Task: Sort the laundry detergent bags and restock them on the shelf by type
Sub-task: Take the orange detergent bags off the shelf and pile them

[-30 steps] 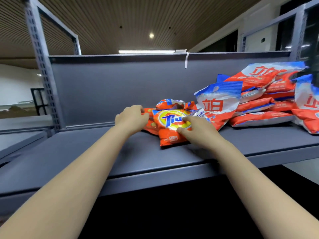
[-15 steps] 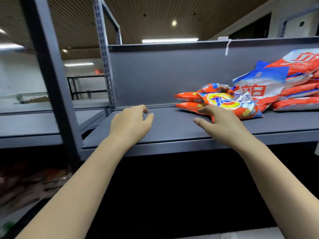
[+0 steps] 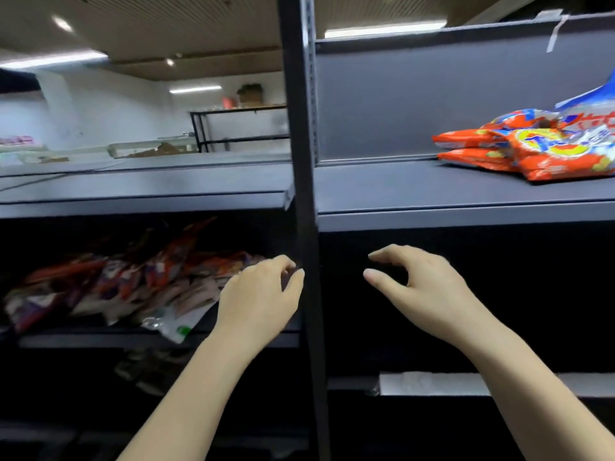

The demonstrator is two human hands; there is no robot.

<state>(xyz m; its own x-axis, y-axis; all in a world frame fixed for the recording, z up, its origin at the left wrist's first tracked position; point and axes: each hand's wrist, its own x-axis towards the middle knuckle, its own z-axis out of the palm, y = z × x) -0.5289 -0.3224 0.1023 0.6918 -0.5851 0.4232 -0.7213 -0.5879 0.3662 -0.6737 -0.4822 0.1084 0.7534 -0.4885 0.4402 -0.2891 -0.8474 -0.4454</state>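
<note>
Orange Tide detergent bags [image 3: 539, 154] lie stacked on the upper grey shelf [image 3: 432, 194] at the far right, with a blue and white bag [image 3: 595, 98] behind them at the frame edge. On the lower left shelf [image 3: 100, 341] a blurred heap of mixed detergent bags [image 3: 126, 281] lies in shadow. My left hand [image 3: 259, 301] hovers in front of that lower shelf, just left of the dark upright post [image 3: 304, 194], fingers loosely curled and holding nothing. My right hand [image 3: 419, 294] hangs right of the post before a dark shelf opening, also loosely curled and holding nothing.
The upright post stands between my hands. A white strip [image 3: 432, 384] runs along a lower shelf edge on the right. Beyond the left upper shelf [image 3: 133, 191] a room shows with a black rack [image 3: 233, 128] and cluttered tables.
Both hands have let go of the Tide bags and dropped below the upper shelf. My view has swung left and down, bringing the lower left shelf and its heap of bags into sight.
</note>
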